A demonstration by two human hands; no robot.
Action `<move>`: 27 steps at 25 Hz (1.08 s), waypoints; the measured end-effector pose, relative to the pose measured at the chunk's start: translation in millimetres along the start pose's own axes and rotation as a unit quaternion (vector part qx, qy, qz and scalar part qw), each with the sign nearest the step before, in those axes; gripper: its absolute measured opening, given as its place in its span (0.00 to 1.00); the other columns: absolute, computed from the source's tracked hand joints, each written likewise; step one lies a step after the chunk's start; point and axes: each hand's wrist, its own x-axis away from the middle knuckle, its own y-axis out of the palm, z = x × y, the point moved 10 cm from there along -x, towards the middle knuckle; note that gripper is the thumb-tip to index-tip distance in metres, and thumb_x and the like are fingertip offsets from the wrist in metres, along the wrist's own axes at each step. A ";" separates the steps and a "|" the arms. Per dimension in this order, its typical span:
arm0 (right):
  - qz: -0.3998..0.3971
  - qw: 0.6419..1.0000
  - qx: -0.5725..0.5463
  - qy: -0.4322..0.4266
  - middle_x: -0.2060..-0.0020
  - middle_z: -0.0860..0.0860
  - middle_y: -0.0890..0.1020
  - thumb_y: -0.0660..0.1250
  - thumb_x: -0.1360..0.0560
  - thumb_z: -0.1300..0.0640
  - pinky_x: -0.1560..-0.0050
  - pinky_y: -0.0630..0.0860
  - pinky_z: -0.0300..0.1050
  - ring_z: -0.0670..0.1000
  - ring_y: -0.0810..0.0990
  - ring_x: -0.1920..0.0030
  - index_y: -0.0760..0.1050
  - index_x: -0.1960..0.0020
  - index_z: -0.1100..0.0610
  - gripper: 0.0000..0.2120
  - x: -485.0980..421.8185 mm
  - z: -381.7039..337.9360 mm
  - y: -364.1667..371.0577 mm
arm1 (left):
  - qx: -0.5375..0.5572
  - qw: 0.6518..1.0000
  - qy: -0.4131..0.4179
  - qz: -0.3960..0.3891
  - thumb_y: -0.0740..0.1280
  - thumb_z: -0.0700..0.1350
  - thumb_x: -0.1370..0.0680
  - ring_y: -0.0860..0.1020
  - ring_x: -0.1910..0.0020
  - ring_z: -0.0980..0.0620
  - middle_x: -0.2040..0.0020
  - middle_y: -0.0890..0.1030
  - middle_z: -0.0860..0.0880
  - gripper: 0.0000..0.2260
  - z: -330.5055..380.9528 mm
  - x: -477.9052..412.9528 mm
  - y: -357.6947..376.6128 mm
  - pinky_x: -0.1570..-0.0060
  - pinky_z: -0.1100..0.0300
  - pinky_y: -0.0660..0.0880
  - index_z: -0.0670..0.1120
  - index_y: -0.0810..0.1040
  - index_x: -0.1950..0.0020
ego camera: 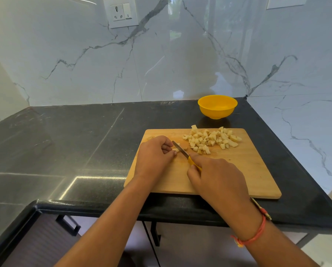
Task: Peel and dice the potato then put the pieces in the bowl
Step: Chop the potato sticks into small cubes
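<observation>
- Red thread bracelet point(257, 232) circles the right wrist, nearest the camera; both bare forearms reach forward over the front edge of the bench point(84, 141).
- Right grip point(217, 178) is curled round the yellow handle of a small knife point(184, 154), forefinger stretched along the top of the handle.
- The knife blade points away and to the left, its tip beside the left fingertips.
- Left grip point(153, 155) rests on the left part of the cutting board point(238, 170), its fingers bent and pinching a pale potato piece point(175, 149) against the wood, right at the blade.
- Diced potato point(211, 139) lies heaped on the far right part of the board, apart from both hands; one cube sits at the far edge.
- A small scrap point(150, 137) lies near the board's far left corner, partly hidden behind the left knuckles.
- Yellow bowl point(217, 112) stands upright on the dark bench just beyond the board, near the wall; no pieces show inside it.
- White marble wall point(65, 54) with grey veins rises behind the bench, carrying a socket plate point(121, 12).
- A dark cupboard handle point(69, 224) shows below the bench edge at the left.
</observation>
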 end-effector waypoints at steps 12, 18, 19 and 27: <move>0.045 0.997 0.068 -0.002 0.77 0.41 0.67 0.58 0.24 0.44 0.78 0.58 0.36 0.42 0.66 0.77 0.75 0.35 0.38 0.18 22.6 12.1 -30.0 | 0.002 1.000 0.007 -0.003 0.73 0.43 0.25 0.80 0.57 0.61 0.58 0.81 0.57 0.07 -1.9 3.3 2.7 0.52 0.68 0.78 0.50 0.82 0.48; 0.019 1.000 0.008 -0.016 0.71 0.42 0.72 0.55 0.22 0.43 0.71 0.70 0.40 0.43 0.71 0.70 0.70 0.31 0.39 0.20 1.9 -5.2 -7.6 | 0.030 1.000 0.005 -0.003 0.73 0.41 0.26 0.80 0.58 0.60 0.59 0.82 0.56 0.06 -1.2 4.4 -0.1 0.53 0.66 0.79 0.48 0.83 0.50; 0.012 1.000 0.008 -0.018 0.70 0.43 0.73 0.54 0.22 0.43 0.70 0.71 0.41 0.44 0.71 0.69 0.70 0.31 0.39 0.21 0.7 -6.3 -4.4 | 0.035 0.999 0.004 -0.003 0.73 0.40 0.26 0.81 0.58 0.60 0.59 0.82 0.55 0.06 -1.8 4.2 0.0 0.53 0.66 0.79 0.48 0.83 0.51; -0.027 0.999 0.045 -0.012 0.72 0.43 0.73 0.53 0.22 0.42 0.71 0.72 0.40 0.44 0.71 0.71 0.70 0.33 0.37 0.19 15.7 10.1 -11.0 | 0.026 1.000 0.000 0.013 0.75 0.43 0.26 0.80 0.59 0.61 0.60 0.81 0.57 0.05 -4.4 3.6 1.2 0.55 0.68 0.78 0.51 0.81 0.53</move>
